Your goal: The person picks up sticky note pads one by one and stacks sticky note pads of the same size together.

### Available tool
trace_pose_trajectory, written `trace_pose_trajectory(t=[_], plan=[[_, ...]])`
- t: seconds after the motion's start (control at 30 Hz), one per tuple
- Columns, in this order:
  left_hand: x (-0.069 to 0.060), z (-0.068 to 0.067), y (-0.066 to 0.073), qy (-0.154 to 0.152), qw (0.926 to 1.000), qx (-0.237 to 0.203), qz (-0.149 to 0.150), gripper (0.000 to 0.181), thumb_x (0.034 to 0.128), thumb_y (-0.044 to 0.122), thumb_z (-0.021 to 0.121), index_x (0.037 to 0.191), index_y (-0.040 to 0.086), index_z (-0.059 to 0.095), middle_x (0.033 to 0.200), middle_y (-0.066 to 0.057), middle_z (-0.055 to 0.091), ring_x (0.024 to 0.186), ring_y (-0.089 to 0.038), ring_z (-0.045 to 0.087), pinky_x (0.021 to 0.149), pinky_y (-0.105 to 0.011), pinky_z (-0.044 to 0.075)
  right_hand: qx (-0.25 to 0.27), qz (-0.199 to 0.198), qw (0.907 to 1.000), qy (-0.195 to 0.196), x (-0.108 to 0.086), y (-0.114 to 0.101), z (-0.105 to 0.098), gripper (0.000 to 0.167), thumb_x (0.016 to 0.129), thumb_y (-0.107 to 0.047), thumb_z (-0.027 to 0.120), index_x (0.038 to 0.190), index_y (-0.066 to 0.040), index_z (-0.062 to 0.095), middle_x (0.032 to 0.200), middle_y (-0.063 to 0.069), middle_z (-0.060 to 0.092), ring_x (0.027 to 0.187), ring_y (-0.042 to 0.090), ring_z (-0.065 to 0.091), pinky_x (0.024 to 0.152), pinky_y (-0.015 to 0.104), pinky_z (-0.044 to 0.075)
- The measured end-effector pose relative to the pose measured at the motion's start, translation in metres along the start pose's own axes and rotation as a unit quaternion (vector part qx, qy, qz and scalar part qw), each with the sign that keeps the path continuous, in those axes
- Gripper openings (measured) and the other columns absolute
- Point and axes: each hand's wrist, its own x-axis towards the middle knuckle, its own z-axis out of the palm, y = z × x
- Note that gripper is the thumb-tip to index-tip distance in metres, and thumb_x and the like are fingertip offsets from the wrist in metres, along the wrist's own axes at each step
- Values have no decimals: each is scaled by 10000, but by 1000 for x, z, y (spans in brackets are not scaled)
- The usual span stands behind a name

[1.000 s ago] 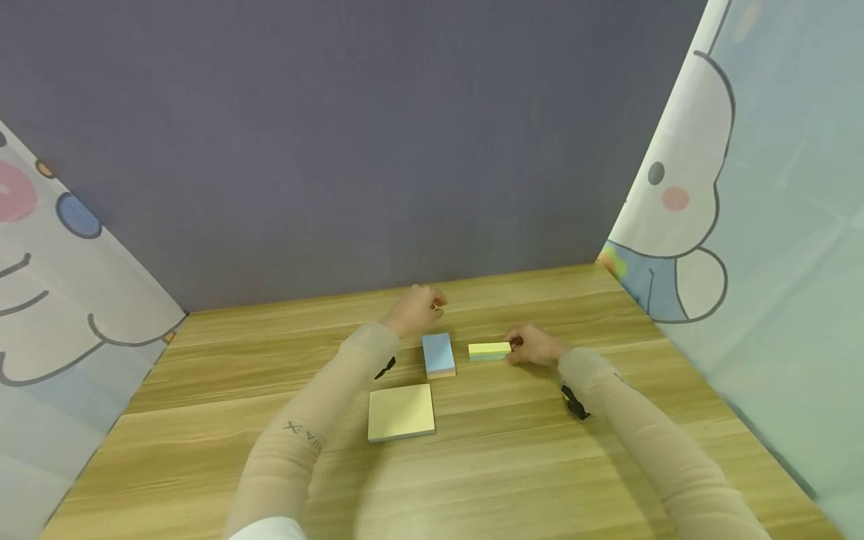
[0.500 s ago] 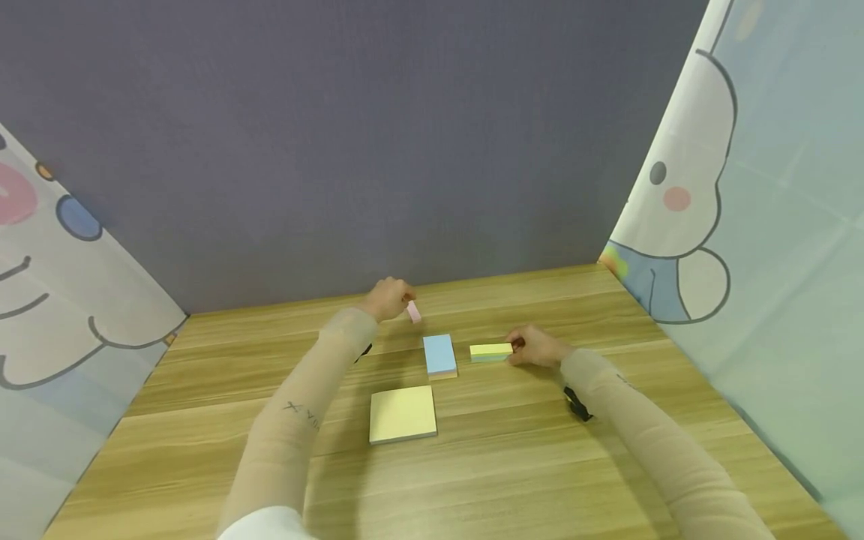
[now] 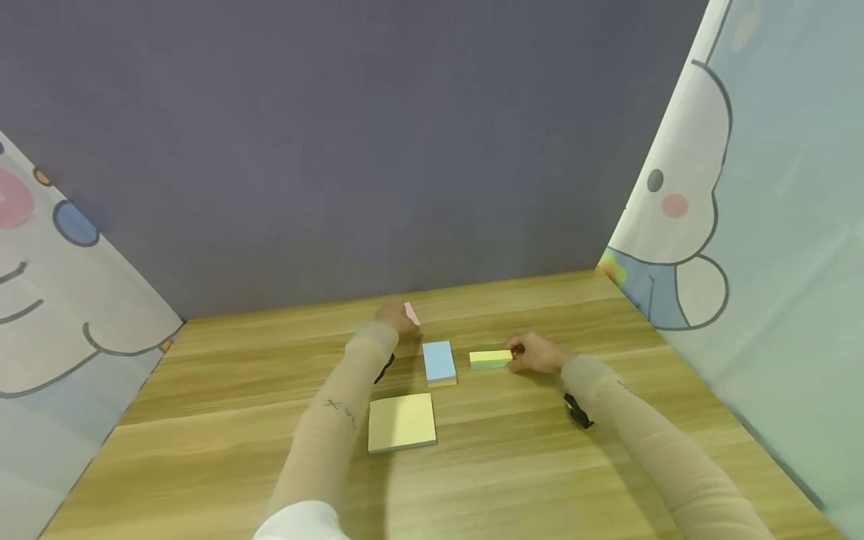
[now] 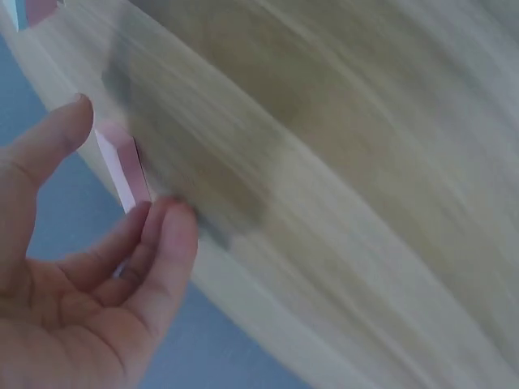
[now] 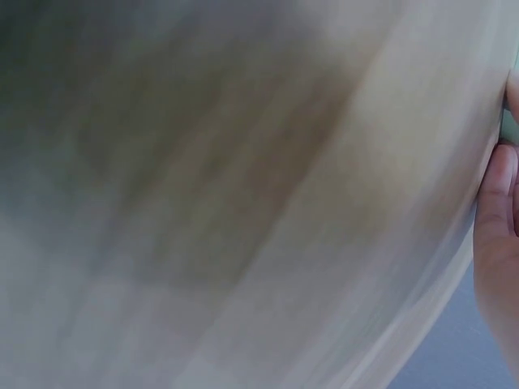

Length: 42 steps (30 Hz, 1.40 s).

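A narrow pink sticky-note pad [image 3: 412, 313] rests on the table near its back edge. My left hand [image 3: 397, 316] is at its left side. In the left wrist view, the pink pad [image 4: 122, 166] lies between the thumb and the bent fingers; the thumb is apart from it and the fingertips are at its lower end. At the right, my right hand [image 3: 535, 352] pinches the right end of a narrow yellow-and-green sticky-note stack [image 3: 490, 359]. Only part of that hand [image 5: 496, 219] and a sliver of green show in the right wrist view.
A blue-topped sticky-note stack [image 3: 439, 362] lies between the hands. Closer to me is a larger square yellow pad [image 3: 402, 422]. A dark grey panel [image 3: 405, 150] rises behind the wooden table [image 3: 499, 472], with printed cloths on both sides.
My left hand first moved left, uncovering the pink pad, then came back a little right and nearer beside it. The right hand keeps its hold on the yellow-and-green stack.
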Motion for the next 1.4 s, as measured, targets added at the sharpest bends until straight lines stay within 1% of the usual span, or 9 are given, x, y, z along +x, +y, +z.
trace_pose_trajectory(t=[0.07, 0.13, 0.27, 0.4, 0.57, 0.77, 0.97, 1.07, 1.4], plan=[[-1, 4, 0, -65, 9995, -191, -253, 435, 740, 354, 738, 993, 18, 626, 1105, -132, 617, 1028, -287, 571, 858, -369, 497, -1, -38, 10000, -2, 0, 1, 2, 388, 779, -67, 702, 1107, 96, 575, 872, 73, 530, 793, 148, 462, 701, 245, 431], [-3, 7, 0, -29, 9992, -206, -349, 449, 766, 374, 710, 1014, 9, 628, 1137, -147, 609, 1047, -293, 569, 872, -371, 493, 31, -33, 10000, -5, 1, 2, 4, 360, 775, -62, 703, 1083, 83, 586, 859, 58, 521, 785, 146, 459, 690, 240, 427], [-1, 11, 2, 158, 9987, -270, -412, 435, 770, 391, 700, 962, 5, 644, 1049, -139, 642, 942, -260, 608, 798, -346, 523, 118, -7, 9999, -10, 2, 4, 4, 352, 777, -51, 697, 1079, 87, 579, 834, 40, 501, 766, 147, 447, 669, 238, 416], [8, 15, 2, 278, 9973, -498, -467, 394, 750, 390, 721, 870, 21, 646, 951, -121, 652, 840, -236, 619, 733, -340, 538, 182, -34, 9998, -5, 1, 1, 1, 354, 781, -34, 687, 1085, 104, 568, 818, 42, 493, 749, 150, 439, 657, 244, 407], [16, 20, -5, 281, 9975, -434, -490, 328, 764, 342, 714, 834, 28, 645, 845, -90, 647, 730, -195, 603, 691, -321, 543, 115, -39, 9999, -14, 2, 0, 3, 347, 783, -43, 692, 1081, 92, 576, 842, 56, 506, 762, 143, 445, 669, 237, 415], [16, 16, -3, 190, 9981, -371, -449, 397, 760, 258, 724, 1023, -24, 632, 938, -133, 663, 785, -227, 624, 725, -349, 546, 73, 9, 10000, 53, 2, 0, 3, 394, 782, -52, 696, 1116, 104, 558, 899, 111, 530, 796, 159, 459, 703, 254, 430], [16, 15, -3, 360, 9988, 62, -316, 328, 775, 188, 687, 1020, -17, 608, 927, -135, 641, 748, -220, 589, 664, -316, 531, 26, -30, 10000, 67, 1, 1, 2, 388, 780, -53, 697, 1109, 103, 565, 915, 124, 541, 810, 162, 474, 724, 268, 444], [16, 15, -4, 386, 9988, 44, -310, 280, 780, 137, 670, 1004, -19, 607, 896, -134, 629, 723, -217, 572, 648, -314, 524, 67, -30, 10000, 68, 1, 2, 2, 373, 779, -50, 697, 1096, 99, 570, 886, 95, 531, 794, 155, 464, 705, 255, 436], [16, 15, -7, 407, 9987, 208, -233, 279, 813, 144, 640, 1035, -16, 584, 955, -151, 608, 830, -254, 577, 754, -358, 520, 90, -42, 9999, 72, 1, 4, 2, 347, 781, -52, 695, 1080, 83, 582, 855, 54, 507, 787, 153, 454, 697, 258, 427]])
